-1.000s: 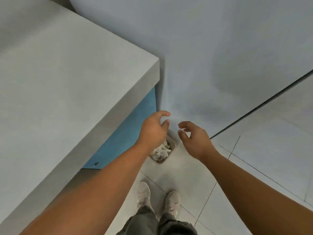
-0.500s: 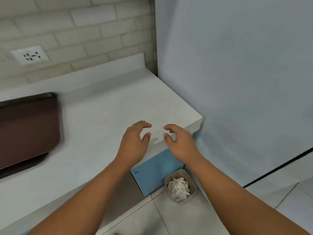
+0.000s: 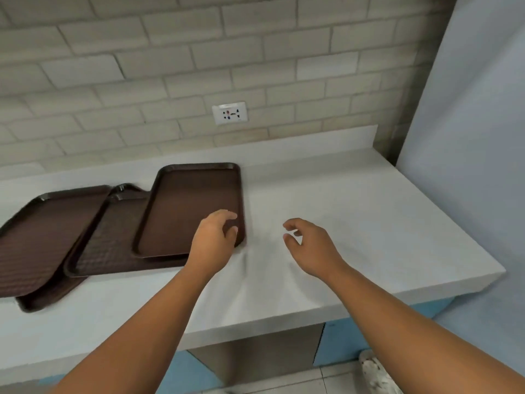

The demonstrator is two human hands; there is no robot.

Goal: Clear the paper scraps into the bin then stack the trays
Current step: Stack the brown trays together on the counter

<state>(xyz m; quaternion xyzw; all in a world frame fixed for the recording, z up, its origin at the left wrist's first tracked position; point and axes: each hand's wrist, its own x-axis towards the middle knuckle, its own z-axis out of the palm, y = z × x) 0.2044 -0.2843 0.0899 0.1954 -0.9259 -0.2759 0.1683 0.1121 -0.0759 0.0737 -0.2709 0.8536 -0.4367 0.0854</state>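
Left hand (image 3: 213, 237) covers the near right corner of the nearest tray (image 3: 187, 211); contact cannot be told. Left of that hand, the second tray (image 3: 113, 240) lies partly under the nearest. The third tray (image 3: 42, 237) is cut by the left edge. The fourth tray (image 3: 45, 301) shows only corners from beneath. Bin (image 3: 372, 371), low and right of the right hand (image 3: 312, 245), is cut by the bottom edge, its contents blurred. Socket (image 3: 229, 112) markings, beyond both hands, are too small to read.
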